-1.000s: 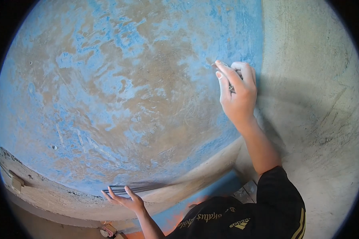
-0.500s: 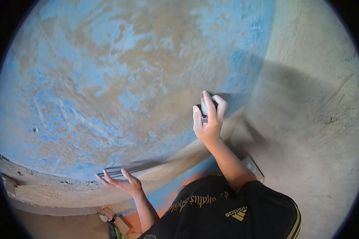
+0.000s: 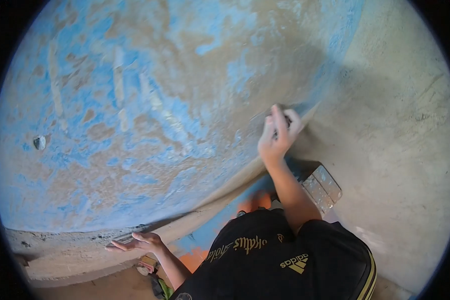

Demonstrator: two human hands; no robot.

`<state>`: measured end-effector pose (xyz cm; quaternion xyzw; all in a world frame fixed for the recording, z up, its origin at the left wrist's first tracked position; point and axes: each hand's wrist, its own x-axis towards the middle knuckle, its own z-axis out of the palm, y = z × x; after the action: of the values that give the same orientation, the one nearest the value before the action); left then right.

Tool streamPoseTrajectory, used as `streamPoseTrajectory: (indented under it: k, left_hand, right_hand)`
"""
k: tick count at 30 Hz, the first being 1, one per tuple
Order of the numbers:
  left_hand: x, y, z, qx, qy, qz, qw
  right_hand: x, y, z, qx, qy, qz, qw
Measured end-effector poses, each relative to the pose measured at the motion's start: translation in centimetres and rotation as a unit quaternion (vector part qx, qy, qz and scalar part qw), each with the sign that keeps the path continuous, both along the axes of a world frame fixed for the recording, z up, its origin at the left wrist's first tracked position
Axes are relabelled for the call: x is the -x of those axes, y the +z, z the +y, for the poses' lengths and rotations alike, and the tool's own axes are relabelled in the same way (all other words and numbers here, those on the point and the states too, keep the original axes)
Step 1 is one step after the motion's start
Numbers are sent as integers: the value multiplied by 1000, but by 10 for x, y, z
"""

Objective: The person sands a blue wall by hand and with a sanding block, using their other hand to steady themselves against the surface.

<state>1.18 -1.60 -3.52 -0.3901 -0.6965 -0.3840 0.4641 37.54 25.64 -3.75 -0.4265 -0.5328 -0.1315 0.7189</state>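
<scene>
My right hand is closed around a small dark block, pressed to the wall near its right-hand corner. Most of the block is hidden behind my fingers, which are blurred and dusted with pale powder. Blue paint covers the wall in patches, with grey-brown filler-like areas between them. Lower left, my left hand is open, palm turned up and fingers stretched out, in front of the wall's rough lower edge. Nothing lies in it.
A plain grey wall meets the blue one on the right. Below it stands a paint-spattered step or stool. Small boxes and a green item lie on the floor at lower left. A hole shows in the wall.
My right hand has moved slightly right and up with the block. My left hand has shifted left and down. The view has turned, bringing more of the spattered step into sight.
</scene>
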Motion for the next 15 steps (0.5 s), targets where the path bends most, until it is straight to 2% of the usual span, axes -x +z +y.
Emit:
streamPoseTrajectory:
  k: [2,4,5,8,9,12,15]
  left_hand:
    - [12,-7,2,-4,7,16,1000]
    - [21,-13,9,-18,-5,33,999]
    - [22,-16,10,-32,-16,28,999]
    - [18,-13,7,-27,-15,43,999]
    - [21,-14,5,-21,-22,53,998]
    - [31,-18,2,-17,-39,50,998]
    - [30,-14,-6,8,-40,63,997]
  right_hand:
    - [12,-5,-2,23,30,73,997]
    - [29,1,-22,5,55,37,998]
    - [33,-2,-30,-10,49,-38,998]
    - [18,-3,-16,18,-28,-8,999]
    - [24,12,-16,43,37,131,990]
    - [38,11,-36,-6,31,-28,999]
    - [28,7,-35,-14,-13,-91,996]
